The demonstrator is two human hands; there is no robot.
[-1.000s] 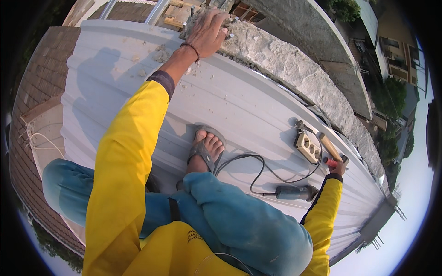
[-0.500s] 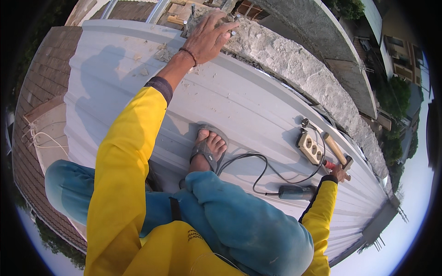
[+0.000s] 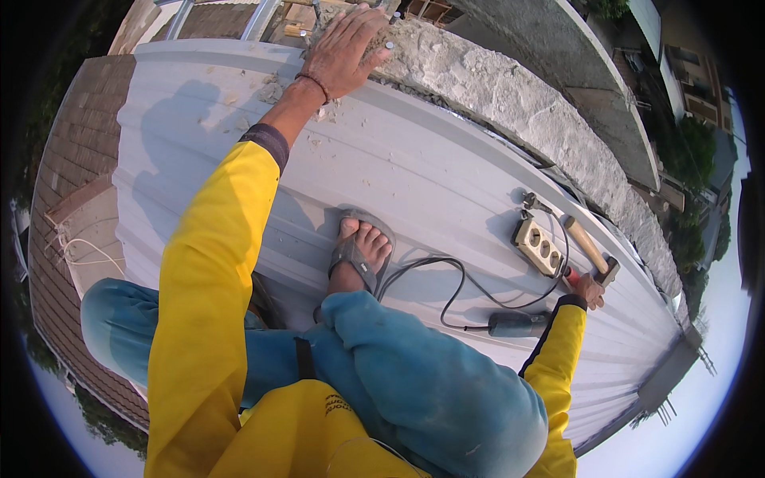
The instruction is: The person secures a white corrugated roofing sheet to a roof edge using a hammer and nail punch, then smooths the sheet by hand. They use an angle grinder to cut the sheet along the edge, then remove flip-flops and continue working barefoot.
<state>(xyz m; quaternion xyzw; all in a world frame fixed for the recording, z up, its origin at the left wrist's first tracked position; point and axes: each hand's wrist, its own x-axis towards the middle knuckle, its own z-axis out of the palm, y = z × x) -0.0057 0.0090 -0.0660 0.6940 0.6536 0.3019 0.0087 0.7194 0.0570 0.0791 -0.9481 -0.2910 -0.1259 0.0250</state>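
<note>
My left hand (image 3: 343, 52) lies palm down with outstretched fingers on the rough top of the concrete wall (image 3: 510, 95), close to metal rods (image 3: 390, 45) sticking out of it. On the right, my right hand (image 3: 590, 291) is low over the corrugated roof sheet (image 3: 430, 175), against the head of a wooden-handled hammer (image 3: 586, 245) and a red piece (image 3: 571, 276). Its fingers look curled, but what they hold is hidden. A cream power strip (image 3: 538, 247) with several sockets lies beside it. Nearer me is a dark blue-grey corded power tool (image 3: 516, 323).
A black cable (image 3: 446, 275) loops across the sheet towards my sandalled foot (image 3: 362, 253). Broken mortar bits (image 3: 271, 89) lie near the wall. Brown roof tiles (image 3: 76, 167) and a loose white cord (image 3: 96, 243) are at the left. The sheet ends at a dark edge (image 3: 665, 386) at the right.
The whole view has shifted slightly. My left hand's fingers have drawn closer together and inward on the wall top. My right hand stays by the hammer head.
</note>
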